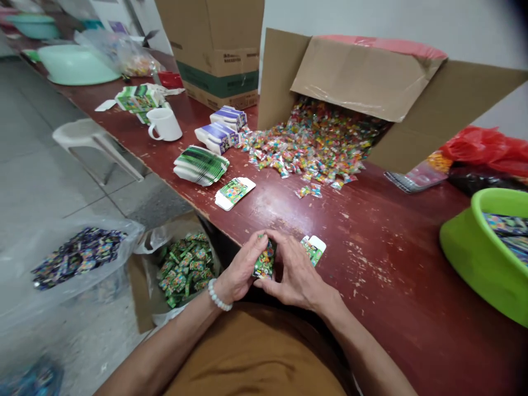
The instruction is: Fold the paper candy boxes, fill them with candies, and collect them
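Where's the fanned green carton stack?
In the head view, the carton stack lies left of centre on the red table, below and right of the white mug.

Green box [264,263] partly hidden by my left hand [238,270] and right hand [296,270]. Lime basin [480,267] cropped at right edge. Blue bundle [36,379], bottom left: cropped, blurred.

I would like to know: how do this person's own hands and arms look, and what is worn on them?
The left hand and right hand wear no gloves. A bracelet of round, pale bluish-white beads circles the left wrist; nothing shows on the right. The forearms have no sleeves in view. The garment on the body is plain brown.
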`<act>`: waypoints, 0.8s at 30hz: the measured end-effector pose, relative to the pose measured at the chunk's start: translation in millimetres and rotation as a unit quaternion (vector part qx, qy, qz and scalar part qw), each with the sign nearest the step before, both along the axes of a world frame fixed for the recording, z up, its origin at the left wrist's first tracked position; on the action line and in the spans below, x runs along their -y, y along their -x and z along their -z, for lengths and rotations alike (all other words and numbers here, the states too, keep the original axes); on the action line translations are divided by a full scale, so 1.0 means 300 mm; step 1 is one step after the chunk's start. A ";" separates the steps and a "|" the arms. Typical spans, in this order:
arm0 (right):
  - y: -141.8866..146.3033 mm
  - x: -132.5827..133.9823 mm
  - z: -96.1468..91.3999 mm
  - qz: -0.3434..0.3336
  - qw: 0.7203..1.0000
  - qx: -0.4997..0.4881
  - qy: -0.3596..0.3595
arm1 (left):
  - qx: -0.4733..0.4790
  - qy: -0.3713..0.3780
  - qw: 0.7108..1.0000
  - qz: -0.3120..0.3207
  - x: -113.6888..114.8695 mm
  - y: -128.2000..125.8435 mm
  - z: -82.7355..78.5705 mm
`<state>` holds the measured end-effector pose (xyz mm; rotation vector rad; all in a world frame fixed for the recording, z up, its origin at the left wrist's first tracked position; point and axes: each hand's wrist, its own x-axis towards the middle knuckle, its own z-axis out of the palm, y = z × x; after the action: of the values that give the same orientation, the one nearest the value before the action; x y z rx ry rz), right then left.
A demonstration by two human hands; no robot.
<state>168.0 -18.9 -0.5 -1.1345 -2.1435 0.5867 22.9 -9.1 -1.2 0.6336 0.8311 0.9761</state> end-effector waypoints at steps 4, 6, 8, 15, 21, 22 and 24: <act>-0.035 -0.015 0.004 0.010 0.998 -0.054 0.013 | -0.084 -0.039 0.995 -0.022 -0.024 0.131 -0.044; -0.075 -0.028 0.007 0.069 0.995 -0.073 0.023 | -0.157 -0.077 0.980 -0.094 -0.040 0.240 -0.079; -0.121 -0.036 0.011 0.113 0.989 -0.085 0.048 | -0.220 -0.119 0.949 -0.190 -0.043 0.367 -0.103; -0.196 -0.023 0.034 0.168 0.964 -0.162 0.128 | -0.420 -0.107 0.860 -0.269 0.059 0.706 -0.011; -0.231 -0.025 0.068 0.196 0.961 -0.148 0.131 | -0.499 -0.187 0.808 -0.251 0.028 0.622 0.033; -0.244 -0.029 0.077 0.208 0.959 -0.142 0.127 | -0.500 -0.200 0.811 -0.229 0.009 0.561 0.026; -0.270 -0.036 0.094 0.232 0.955 -0.138 0.122 | -0.493 -0.234 0.818 -0.181 -0.025 0.405 0.013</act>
<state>249.0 -8.1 -28.7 -1.5300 -1.5250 0.7474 -98.6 -1.6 -5.1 1.5156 1.6936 1.2034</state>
